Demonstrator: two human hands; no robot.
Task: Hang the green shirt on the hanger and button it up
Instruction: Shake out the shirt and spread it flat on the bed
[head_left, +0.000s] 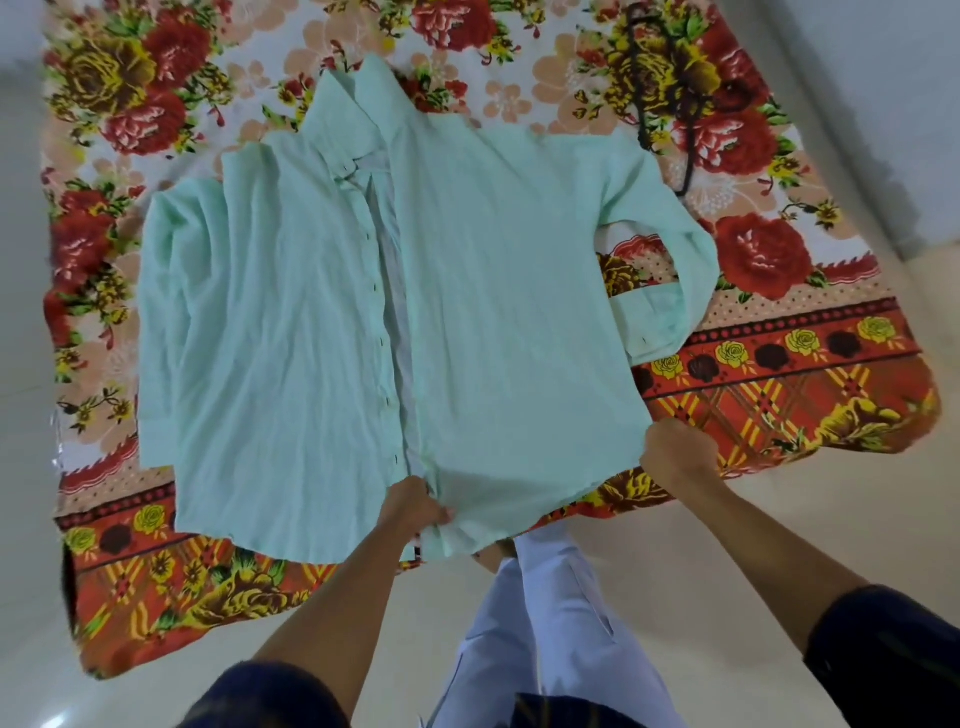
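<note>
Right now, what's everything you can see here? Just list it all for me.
shirt: one, pale green, spread flat on the cloth, front open, collar at the far end
hanger: one, dark, on the cloth beyond the shirt's right shoulder, apart from it
cloth: one, red and yellow floral, laid over the floor
floor: pale tiles, around the cloth
trousers: light, the person's legs at the near edge
sleeves: two, dark blue, at the upper arms
left hand: closed on the shirt's hem near the button strip
right hand: closed on the hem's right corner
</note>
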